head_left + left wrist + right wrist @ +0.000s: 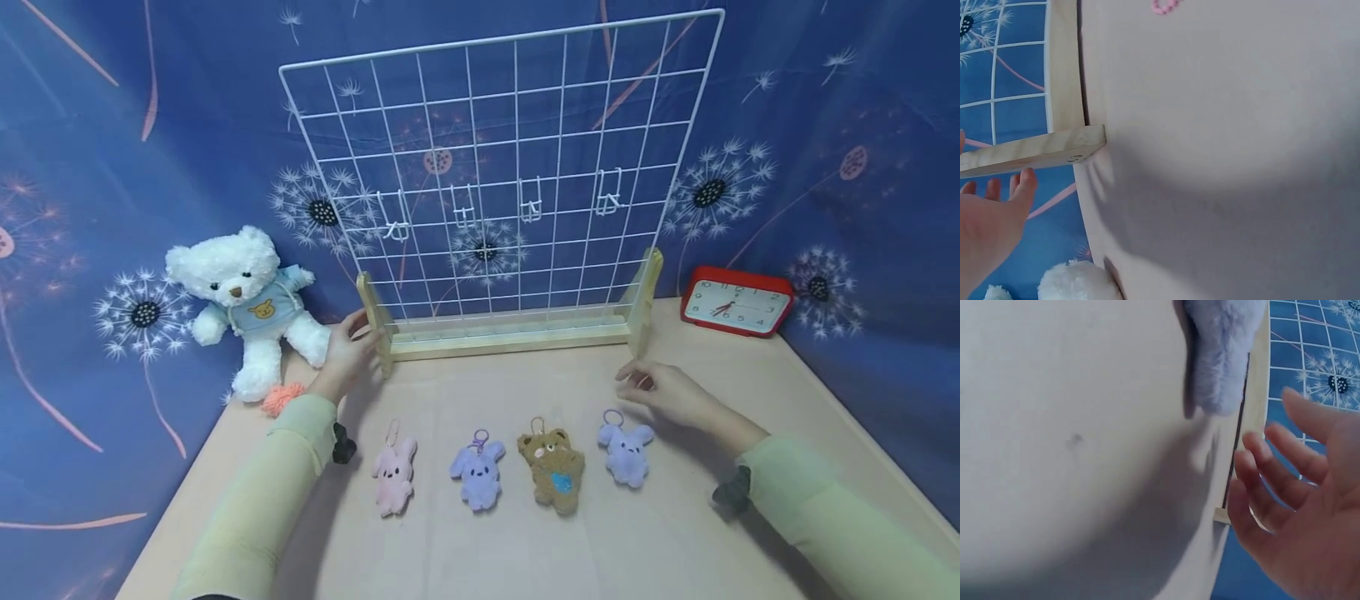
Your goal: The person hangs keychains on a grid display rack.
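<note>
A white wire grid (516, 108) stands upright in a wooden base (517, 340), with several white hooks (531, 208) on it. My left hand (348, 350) is at the base's left wooden leg (372, 321); in the left wrist view its fingertips (1025, 178) are right at the leg's outer side. Near the right leg, my right hand (667, 392) hovers with loosely bent fingers and nothing in them. In front lie plush keychains in a row: a pink rabbit (393, 479), a purple one (480, 479), a brown bear (555, 475) and another purple one (626, 454).
A white teddy bear (262, 304) in a blue top sits behind the left hand, with an orange pompom (282, 399) by its foot. At the right stands a red clock (737, 302). Blue dandelion-print cloth (825, 50) hangs behind the table.
</note>
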{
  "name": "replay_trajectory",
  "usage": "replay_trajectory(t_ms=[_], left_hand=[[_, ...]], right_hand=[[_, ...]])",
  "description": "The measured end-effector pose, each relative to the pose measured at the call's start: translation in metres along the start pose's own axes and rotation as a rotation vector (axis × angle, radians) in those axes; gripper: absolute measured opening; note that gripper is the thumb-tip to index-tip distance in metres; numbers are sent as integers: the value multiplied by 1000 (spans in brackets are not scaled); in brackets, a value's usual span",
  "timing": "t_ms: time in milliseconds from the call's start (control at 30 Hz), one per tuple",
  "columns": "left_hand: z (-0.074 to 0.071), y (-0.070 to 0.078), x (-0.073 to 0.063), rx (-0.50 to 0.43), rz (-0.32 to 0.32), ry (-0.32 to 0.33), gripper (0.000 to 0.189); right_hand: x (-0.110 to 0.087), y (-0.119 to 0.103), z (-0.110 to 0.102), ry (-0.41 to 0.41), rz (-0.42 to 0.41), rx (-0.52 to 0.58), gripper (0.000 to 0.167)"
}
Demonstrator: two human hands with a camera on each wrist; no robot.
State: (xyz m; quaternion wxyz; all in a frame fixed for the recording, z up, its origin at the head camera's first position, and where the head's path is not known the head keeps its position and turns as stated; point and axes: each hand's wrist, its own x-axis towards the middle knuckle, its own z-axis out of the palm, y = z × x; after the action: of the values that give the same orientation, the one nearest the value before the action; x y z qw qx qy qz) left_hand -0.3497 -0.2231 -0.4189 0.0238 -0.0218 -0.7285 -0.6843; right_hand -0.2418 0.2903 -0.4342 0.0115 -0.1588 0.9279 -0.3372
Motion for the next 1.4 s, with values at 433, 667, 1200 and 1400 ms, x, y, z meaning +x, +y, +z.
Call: replay_trajectory(t_ms=[433, 667, 1200, 1400], left_hand=[[3, -8, -1, 13, -2, 32, 60], [3, -6, -1, 12, -23, 40, 60], [1, -7, -2, -12, -29, 47, 60], [1, -5, -3, -27, -35, 38, 62]], right_hand=[[0, 10, 12, -211, -42, 68, 27], [2, 9, 13, -217, -35, 48, 22], [1, 13, 7, -188, -24, 222, 4], [-2, 6, 2, -153, 2, 390, 10]])
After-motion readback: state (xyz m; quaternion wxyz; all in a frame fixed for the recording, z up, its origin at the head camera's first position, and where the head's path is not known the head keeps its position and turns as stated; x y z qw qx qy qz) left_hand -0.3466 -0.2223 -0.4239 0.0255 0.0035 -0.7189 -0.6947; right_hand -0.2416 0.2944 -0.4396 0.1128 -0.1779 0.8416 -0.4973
